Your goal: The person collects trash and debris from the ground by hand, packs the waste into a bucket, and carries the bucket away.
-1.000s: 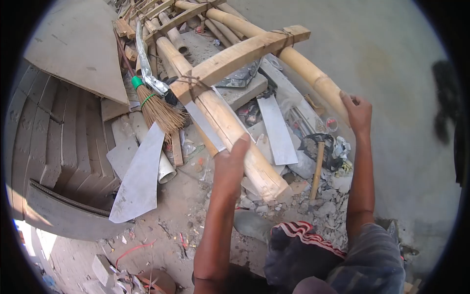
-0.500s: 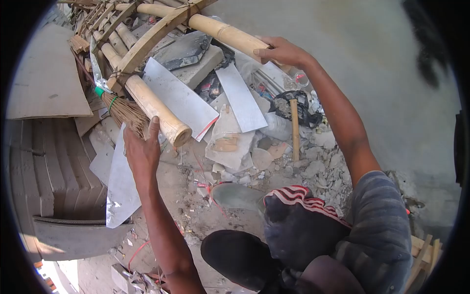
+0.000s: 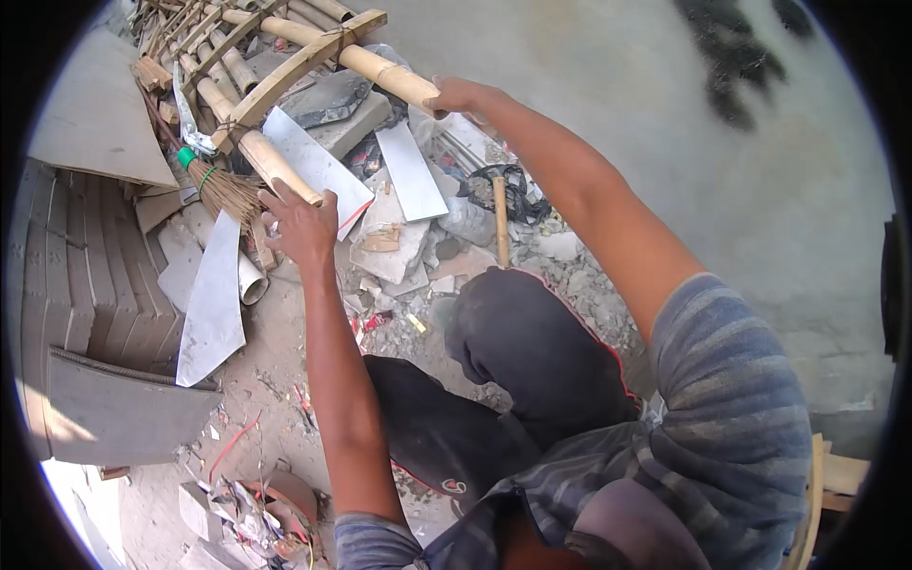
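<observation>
A bamboo ladder-like frame [image 3: 275, 84] with a wooden crosspiece lies over the rubble at the upper left. My left hand [image 3: 302, 220] is at the near end of its left pole [image 3: 275, 163], thumb and fingers round the tip. Farther right, my right hand [image 3: 464, 99] wraps round the end of the other pole [image 3: 388, 76]. A straw broom [image 3: 226, 190] with a green binding lies just left of my left hand. Pale flat strips [image 3: 410, 171] lie between the two poles.
Stacked brown sheets [image 3: 90, 256] stand at the left, near a pointed white piece [image 3: 214, 304]. A short upright bamboo piece [image 3: 501, 220] and a black plastic bag [image 3: 518, 195] are among the rubble. Debris [image 3: 256, 518] lies at the lower left. Grey floor [image 3: 760, 209] extends right.
The frame and both hands have shifted left and up in view. My legs appear bent and closer to the rubble. The sleeves and lower-left debris show more.
</observation>
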{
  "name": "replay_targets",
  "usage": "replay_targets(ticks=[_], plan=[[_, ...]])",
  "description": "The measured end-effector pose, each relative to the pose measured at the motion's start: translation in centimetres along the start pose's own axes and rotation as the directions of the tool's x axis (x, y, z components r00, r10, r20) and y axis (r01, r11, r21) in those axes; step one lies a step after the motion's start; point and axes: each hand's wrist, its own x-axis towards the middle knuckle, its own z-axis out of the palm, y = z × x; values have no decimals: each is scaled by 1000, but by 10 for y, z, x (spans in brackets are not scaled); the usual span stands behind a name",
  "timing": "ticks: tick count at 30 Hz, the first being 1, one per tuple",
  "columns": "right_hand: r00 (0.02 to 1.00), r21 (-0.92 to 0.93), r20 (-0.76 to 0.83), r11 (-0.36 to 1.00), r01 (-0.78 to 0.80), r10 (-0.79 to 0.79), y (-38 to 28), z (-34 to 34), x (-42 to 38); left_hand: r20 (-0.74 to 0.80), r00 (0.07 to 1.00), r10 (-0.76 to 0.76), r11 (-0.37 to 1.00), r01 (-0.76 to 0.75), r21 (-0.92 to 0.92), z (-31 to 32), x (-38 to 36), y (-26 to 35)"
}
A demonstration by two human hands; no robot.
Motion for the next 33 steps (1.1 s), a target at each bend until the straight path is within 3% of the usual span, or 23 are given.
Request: replay_targets(ticks=[1, 2, 4, 6, 7, 9, 10, 11, 12, 14, 16, 18, 19, 21, 23, 24, 26, 27, 29, 30, 31, 32, 33], plan=[[998, -31, 57, 999, -9, 11, -11, -10, 0, -19, 1000, 4, 1000, -3, 10, -2, 1, 0], [990, -51, -135, 997, -50, 43, -18, -9, -2, -130, 988, 83, 995, -76, 60, -1, 1, -3], [867, -65, -485, 983, -171, 119, -33, 15, -44, -300, 918, 257, 962, -214, 169, 7, -15, -6], [679, -5, -732, 997, 74, -54, -15, 61, -72, -378, 787, 488, 859, -509, 51, 11, -46, -23], [771, 9, -633, 995, 100, -71, -4, 87, -91, -355, 748, 561, 792, -609, -31, 17, -65, -35], [881, 34, -451, 984, 174, -140, 32, 152, -104, -83, 899, 431, 862, -437, -257, 35, -106, -56], [908, 44, -374, 975, 218, -186, 55, 192, -101, 280, 942, 187, 893, -44, -448, 50, -105, -59], [937, 15, -312, 985, 172, -159, 66, 213, -100, 633, 774, -18, 797, 394, -458, 64, -105, -66], [959, -14, -250, 991, 134, -133, 75, 233, -97, 890, 438, -130, 589, 756, -286, 76, -103, -75], [982, -23, -171, 997, 75, -78, 84, 264, -108, 914, 404, -38, 455, 821, -344, 137, -101, -106], [979, -51, -193, 997, 60, -69, 93, 260, -98, 904, 428, 6, 345, 847, -404, 159, -92, -83], [944, 220, -327, 975, 40, 35, 101, 250, -95, 881, 469, -62, 267, 858, -439, 168, -91, -61], [904, 356, -411, 934, 38, 120, 107, 243, -94, 894, 445, -48, 244, 873, -421, 169, -90, -58], [796, 576, -514, 816, 44, 320, 125, 233, -91, 921, 389, 5, 229, 896, -380, 176, -89, -66], [870, 950, -228, 297, 100, 437, 142, 214, -80, 953, 292, 78, 224, 926, -302, 183, -80, -86], [904, 995, -82, -20, 99, 419, 152, 203, -78, 942, 325, 85, 168, 927, -335, 181, -80, -81], [939, 960, 118, -278, -25, 322, 170, 200, -79, 917, 393, 64, 55, 917, -396, 165, -88, -73], [946, 911, 222, -397, -114, 237, 174, 202, -78, 933, 353, 66, 95, 929, -358, 160, -90, -76], [966, 860, 236, -486, -155, 110, 173, 207, -86, 955, 294, 38, 138, 945, -296, 158, -79, -84], [975, 860, 211, -487, -152, 69, 168, 209, -91, 955, 272, 117, 220, 931, -292, 165, -78, -90], [980, 847, 195, -509, -155, 26, 167, 217, -90, 959, 249, 139, 408, 868, -284, 159, -74, -89], [989, 897, 146, -419, -140, -17, 160, 218, -87, 967, 230, 106, 645, 725, -243, 138, -67, -81], [986, 941, 125, -301, -152, -109, 145, 216, -91, 895, 445, -1, 881, 423, -209, 137, -78, -77]])
